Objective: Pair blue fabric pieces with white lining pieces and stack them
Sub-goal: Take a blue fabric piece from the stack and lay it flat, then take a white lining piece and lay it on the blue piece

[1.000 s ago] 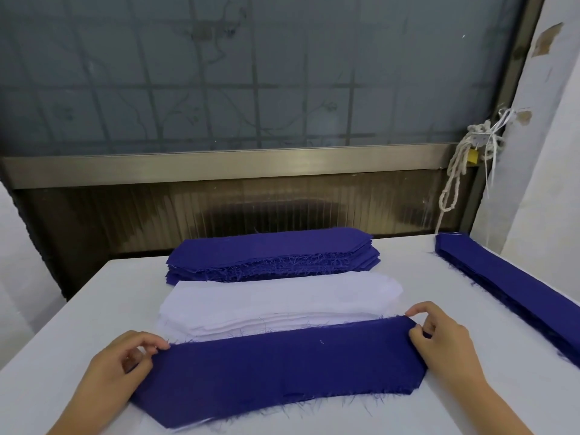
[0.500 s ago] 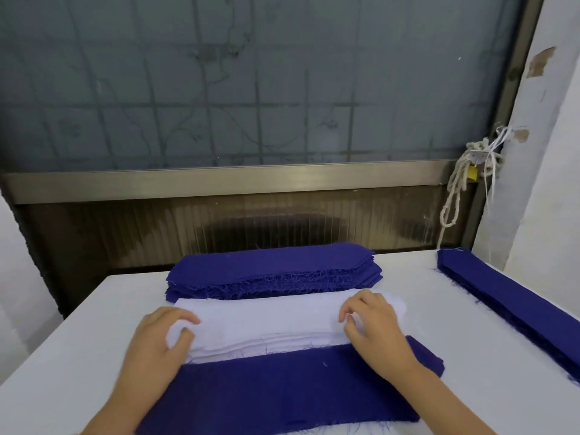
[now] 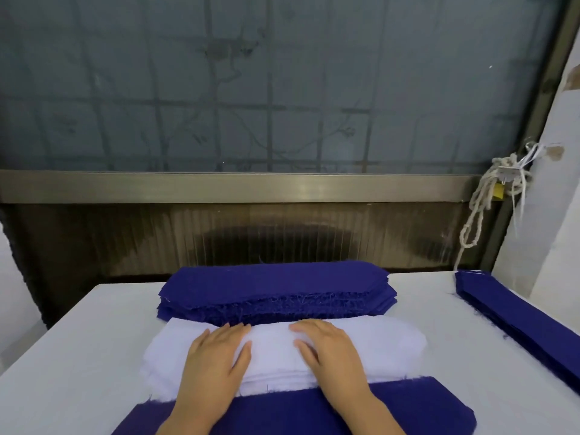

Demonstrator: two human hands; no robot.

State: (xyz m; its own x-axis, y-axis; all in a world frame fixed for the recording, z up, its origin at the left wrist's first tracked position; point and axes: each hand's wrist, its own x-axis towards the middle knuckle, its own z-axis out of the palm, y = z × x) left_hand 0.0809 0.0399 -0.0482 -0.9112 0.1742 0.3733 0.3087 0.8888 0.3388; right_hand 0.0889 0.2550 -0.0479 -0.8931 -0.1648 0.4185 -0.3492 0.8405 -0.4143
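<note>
1. White surface (image 3: 78, 356), set against a window wall.
2. Nearest edge: single blue piece (image 3: 282, 412) lying flat, both forearms crossing over it.
3. Just behind it, touching: white stack (image 3: 386, 346) of lining.
4. Left hand (image 3: 216, 356) flat on top of the white stack, left of centre, fingers straight, gripping nothing.
5. Right hand (image 3: 326, 350) flat beside it, right of centre, fingers extended, palm down, gripping nothing.
6. Behind the white stack: blue stack (image 3: 270, 284), thick, with frayed edges.
7. Far right, apart: side pile (image 3: 518, 315) of long blue strips.
8. Beyond: frosted window (image 3: 282, 89); rope (image 3: 483, 202) knotted at the right of its frame.
</note>
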